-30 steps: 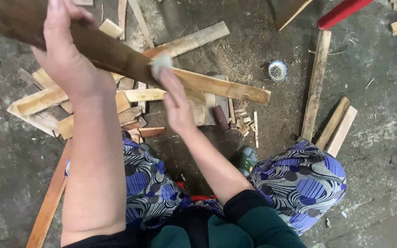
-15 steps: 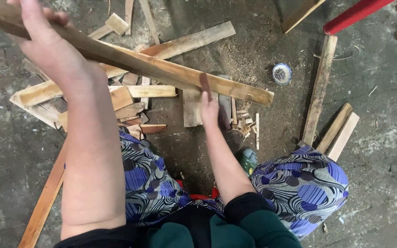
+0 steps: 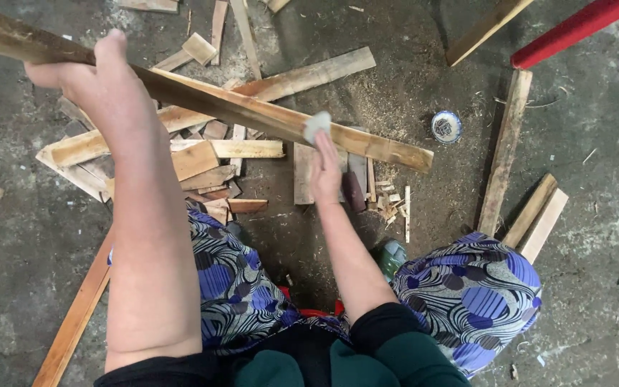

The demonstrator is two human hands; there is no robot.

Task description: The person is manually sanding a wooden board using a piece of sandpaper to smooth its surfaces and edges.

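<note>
My left hand (image 3: 102, 89) grips a long wooden board (image 3: 252, 111) near its upper left end and holds it slanting down to the right above the floor. My right hand (image 3: 324, 168) presses a small pale pad (image 3: 315, 125), perhaps sandpaper, against the board's near edge around its middle. The board's lower right end (image 3: 410, 154) hangs over a pile of offcuts. My knees in blue patterned cloth (image 3: 467, 287) frame the bottom of the view.
Short wooden offcuts (image 3: 195, 161) lie heaped under the board. Long planks (image 3: 504, 154) and two slats (image 3: 539, 215) lie to the right, a plank (image 3: 77, 315) at the left. A small round blue tin (image 3: 446, 126) sits on the concrete; a red bar (image 3: 574, 29) crosses the top right.
My right hand slid along the board from upper middle toward the lower right; the pale pad, hidden half a second ago, shows again. The board tilted slightly and the left hand shifted.
</note>
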